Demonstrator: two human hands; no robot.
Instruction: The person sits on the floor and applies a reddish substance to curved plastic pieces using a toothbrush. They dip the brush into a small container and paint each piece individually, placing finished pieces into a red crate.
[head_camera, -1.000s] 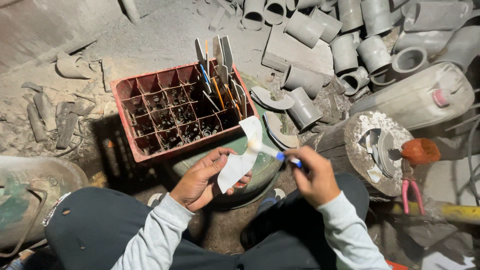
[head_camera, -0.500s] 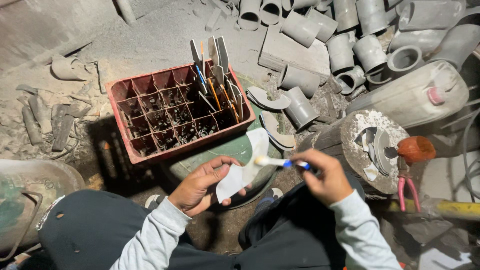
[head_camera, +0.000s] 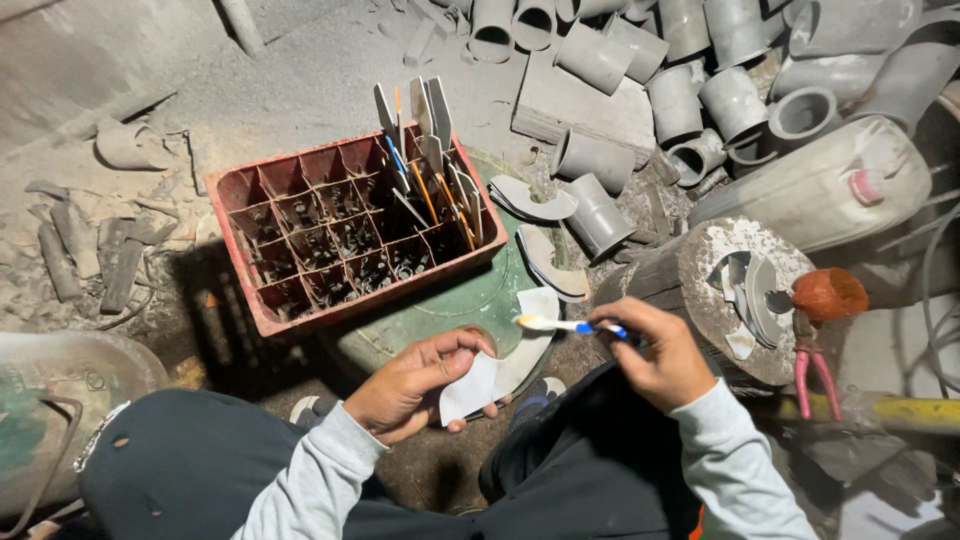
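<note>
My left hand (head_camera: 415, 385) holds a curved pale-grey piece cut from plastic pipe (head_camera: 500, 365) by its lower end. My right hand (head_camera: 662, 352) grips a blue and white toothbrush (head_camera: 562, 324), its bristled head resting against the upper edge of the piece. Both hands are over my lap, just in front of a green round drum lid (head_camera: 440, 305). A red plastic crate (head_camera: 350, 225) with dividers sits on that lid, with several cut strips and tools standing in its right corner.
Grey pipe sections (head_camera: 690, 90) are piled at the top right, beside a pale jerrycan (head_camera: 815, 190). A wooden log stump (head_camera: 735, 290) at right carries more cut pieces, an orange cap (head_camera: 828, 293) and pink-handled pliers (head_camera: 808, 365). Loose cut pieces (head_camera: 535, 200) lie beside the crate.
My right hand has turned the toothbrush level and moved it left until its head meets the pipe piece. My left hand has lowered the piece a little.
</note>
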